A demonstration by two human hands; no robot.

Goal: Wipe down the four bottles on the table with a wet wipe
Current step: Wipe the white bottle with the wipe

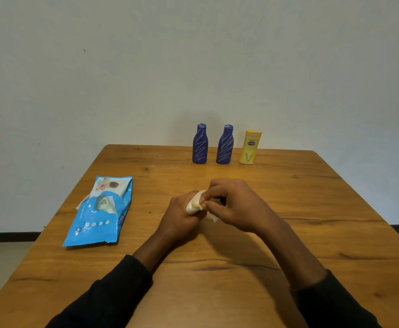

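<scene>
At the centre of the bench [300,233], the left hand [178,215] grips a pale bottle [193,205]. The right hand [233,204] pinches the wet wipe [214,218] against it. A blue bottle [200,146], a second blue bottle [225,147] and a yellow bottle [249,149] stand upright at 12 o'clock. The wipe pack [101,214] lies at 9 o'clock.

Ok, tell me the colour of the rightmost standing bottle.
The bottle is yellow; best seen in head view.

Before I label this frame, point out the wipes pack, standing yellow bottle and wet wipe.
wipes pack [99,233]: head view, blue front.
standing yellow bottle [251,143]: head view, its label.
wet wipe [213,218]: head view, exposed white corner.
</scene>
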